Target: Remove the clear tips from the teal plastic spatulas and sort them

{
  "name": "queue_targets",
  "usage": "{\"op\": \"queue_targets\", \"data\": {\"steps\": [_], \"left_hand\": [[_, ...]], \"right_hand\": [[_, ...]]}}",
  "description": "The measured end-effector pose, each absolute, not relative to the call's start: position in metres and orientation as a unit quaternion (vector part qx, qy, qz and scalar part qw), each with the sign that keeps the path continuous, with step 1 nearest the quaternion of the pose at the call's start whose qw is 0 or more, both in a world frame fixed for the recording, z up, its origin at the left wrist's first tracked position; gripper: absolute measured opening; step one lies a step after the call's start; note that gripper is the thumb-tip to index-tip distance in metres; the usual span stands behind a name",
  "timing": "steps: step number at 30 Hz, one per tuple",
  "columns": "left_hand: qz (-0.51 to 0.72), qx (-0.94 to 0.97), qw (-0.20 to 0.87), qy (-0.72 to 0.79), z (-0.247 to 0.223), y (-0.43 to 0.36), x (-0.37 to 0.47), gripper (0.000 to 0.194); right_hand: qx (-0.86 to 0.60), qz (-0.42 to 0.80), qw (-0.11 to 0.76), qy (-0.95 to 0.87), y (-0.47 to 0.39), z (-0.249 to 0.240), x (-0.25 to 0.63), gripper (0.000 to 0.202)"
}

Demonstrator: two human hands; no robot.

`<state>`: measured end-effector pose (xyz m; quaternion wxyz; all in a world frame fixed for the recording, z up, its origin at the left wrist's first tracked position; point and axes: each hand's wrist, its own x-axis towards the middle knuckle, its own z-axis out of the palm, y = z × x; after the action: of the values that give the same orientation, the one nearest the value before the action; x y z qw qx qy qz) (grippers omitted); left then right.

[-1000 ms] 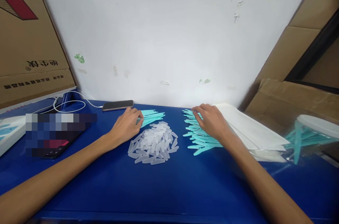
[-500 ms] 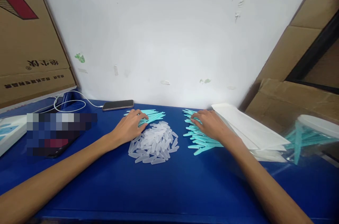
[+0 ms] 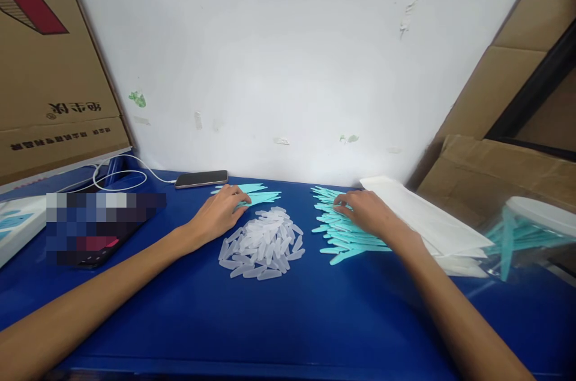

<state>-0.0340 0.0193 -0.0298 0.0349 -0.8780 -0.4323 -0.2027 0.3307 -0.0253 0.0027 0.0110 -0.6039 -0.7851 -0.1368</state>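
Note:
My left hand (image 3: 224, 210) is curled over a small group of slim teal plastic sticks (image 3: 265, 197), its thumb and fingers closing on them. Their tapered ends point right. My right hand (image 3: 364, 211) rests at the upper edge of a larger spread of teal sticks (image 3: 344, 237), its thumb and forefinger drawn together in a pinch. Whatever lies between those fingertips is too small to make out. Between the hands, nearer to me, is a heap of small translucent whitish plastic caps (image 3: 265, 243).
A phone (image 3: 201, 179) on a white cable lies by the wall. To the left are a dark, partly blurred device (image 3: 105, 249) and a white box (image 3: 22, 225). White envelopes (image 3: 414, 213) and a clear container (image 3: 531, 231) of teal sticks stand right, with cardboard (image 3: 490, 183) behind.
My right hand has shifted slightly right, and its fingers have drawn together, uncovering more teal sticks. My left hand stays at its sticks, with its fingers slightly more closed.

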Motion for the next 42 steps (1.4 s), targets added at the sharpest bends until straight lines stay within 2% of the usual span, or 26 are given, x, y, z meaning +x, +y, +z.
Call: {"op": "queue_targets", "data": {"steps": [4, 10, 18, 25, 35, 42], "left_hand": [[-0.191, -0.910, 0.002, -0.367, -0.027, 0.013, -0.029, 0.041], [-0.171, -0.927, -0.016, -0.333, -0.028, 0.012, -0.028, 0.040], [-0.169, -0.924, 0.020, -0.341, -0.027, 0.013, -0.028, 0.038], [-0.157, -0.924, 0.044, -0.346, -0.025, 0.013, -0.028, 0.040], [-0.147, -0.914, 0.051, -0.376, -0.024, 0.011, -0.028, 0.044], [-0.118, -0.917, 0.081, -0.373, -0.025, 0.008, -0.028, 0.034]], "right_hand": [[-0.617, -0.084, 0.029, -0.782, -0.024, 0.004, 0.344, 0.029], [-0.620, -0.031, 0.039, -0.783, -0.019, 0.002, 0.363, 0.018], [-0.613, -0.075, 0.024, -0.786, -0.018, 0.000, 0.353, 0.021], [-0.631, -0.089, 0.010, -0.770, -0.022, 0.005, 0.343, 0.015], [-0.581, -0.168, 0.086, -0.792, -0.028, 0.011, 0.333, 0.023], [-0.533, -0.194, 0.110, -0.816, -0.036, 0.006, 0.308, 0.031]]}}
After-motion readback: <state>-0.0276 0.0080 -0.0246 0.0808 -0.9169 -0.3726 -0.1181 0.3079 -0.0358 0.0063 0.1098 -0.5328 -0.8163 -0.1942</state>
